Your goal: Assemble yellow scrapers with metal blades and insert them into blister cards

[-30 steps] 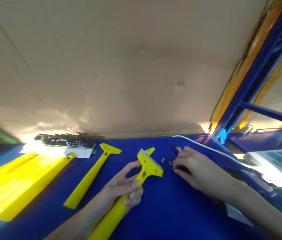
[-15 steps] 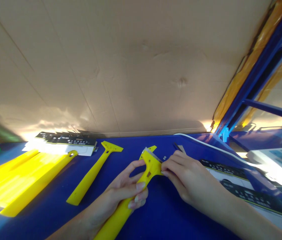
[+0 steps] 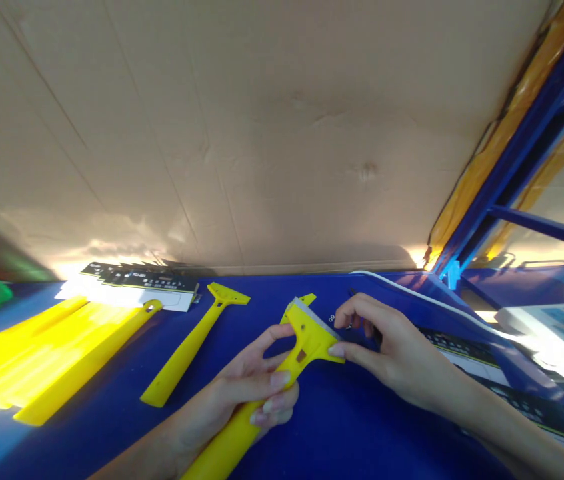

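My left hand (image 3: 257, 387) is wrapped round the yellow handle of a scraper (image 3: 307, 340), its head tilted up and away from me. A thin metal blade (image 3: 315, 319) lies along the head's far edge. My right hand (image 3: 387, 340) is at the head's right corner, thumb tip touching or very close to it. Its index finger is spread from the thumb, with nothing visible between them. Just beyond the blade, small ring-like pieces (image 3: 332, 319) lie on the blue table. Behind the held scraper shows part of another yellow scraper (image 3: 308, 298), mostly hidden.
A single yellow scraper handle (image 3: 187, 347) lies left of my hands, with a pile of yellow handles (image 3: 77, 353) farther left. Printed cards (image 3: 137, 285) are stacked behind them. More cards (image 3: 467, 350), a white cable (image 3: 427, 293) and a white device (image 3: 552, 333) are at right. Cardboard (image 3: 262, 133) stands behind.
The fingers of my right hand have opened from a pinch at the blade's right end, and the hand has shifted slightly right. My left hand keeps hold of the scraper.
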The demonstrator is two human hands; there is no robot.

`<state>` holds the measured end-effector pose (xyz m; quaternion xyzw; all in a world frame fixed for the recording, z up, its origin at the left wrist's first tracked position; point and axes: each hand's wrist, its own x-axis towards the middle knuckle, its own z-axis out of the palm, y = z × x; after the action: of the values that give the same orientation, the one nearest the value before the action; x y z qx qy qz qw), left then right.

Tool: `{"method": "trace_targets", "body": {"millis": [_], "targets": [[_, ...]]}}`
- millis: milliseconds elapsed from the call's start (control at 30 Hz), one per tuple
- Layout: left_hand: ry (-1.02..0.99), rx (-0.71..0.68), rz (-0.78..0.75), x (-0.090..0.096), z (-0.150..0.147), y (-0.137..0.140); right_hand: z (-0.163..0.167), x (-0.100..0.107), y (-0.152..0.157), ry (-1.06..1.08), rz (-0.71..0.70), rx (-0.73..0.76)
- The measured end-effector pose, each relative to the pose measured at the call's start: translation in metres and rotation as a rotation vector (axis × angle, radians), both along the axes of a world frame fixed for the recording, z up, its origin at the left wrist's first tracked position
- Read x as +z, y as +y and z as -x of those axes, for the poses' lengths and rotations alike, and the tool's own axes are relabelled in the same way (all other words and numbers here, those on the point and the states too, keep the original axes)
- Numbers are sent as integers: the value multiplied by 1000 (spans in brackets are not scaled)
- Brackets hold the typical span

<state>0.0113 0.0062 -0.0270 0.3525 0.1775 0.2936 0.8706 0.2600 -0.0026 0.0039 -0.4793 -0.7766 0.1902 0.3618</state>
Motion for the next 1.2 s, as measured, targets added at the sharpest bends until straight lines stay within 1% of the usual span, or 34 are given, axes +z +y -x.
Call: {"method": "trace_targets", "body": {"millis": [133,200,267,333,367,400,433,500,600,900,1067,1200], "targets": [[-24,-32,-19,1,0,-2,-5,4,4,117,98,0],[-20,-18,-39,0,-1,-2,-10,7,6,144,143,5],[-3,19,-44,-2,-2,-1,-16,7,9,103,113,-31],[21,55,-37,-3,-3,1,-23,4,13,-41,-16,-102],[34,63,-33,-3,-3,1,-27,2,15,-154,-102,-133],[45,68,-29,-4,-3,2,-30,-2,17,-275,-163,-130],[52,72,-27,-4,-3,3,-33,-5,18,-380,-196,-121],[63,80,-23,-5,-4,4,-36,-11,19,-535,-204,-100],[63,98,-19,-6,-4,4,-35,-15,19,-637,-194,-92],[52,85,-19,-8,-5,3,-30,-4,15,-710,-103,-102],[56,89,-33,-10,-4,3,-29,-2,14,-611,-115,-122],[74,72,-40,-8,-5,2,-27,-5,15,-614,-121,-138]]}}
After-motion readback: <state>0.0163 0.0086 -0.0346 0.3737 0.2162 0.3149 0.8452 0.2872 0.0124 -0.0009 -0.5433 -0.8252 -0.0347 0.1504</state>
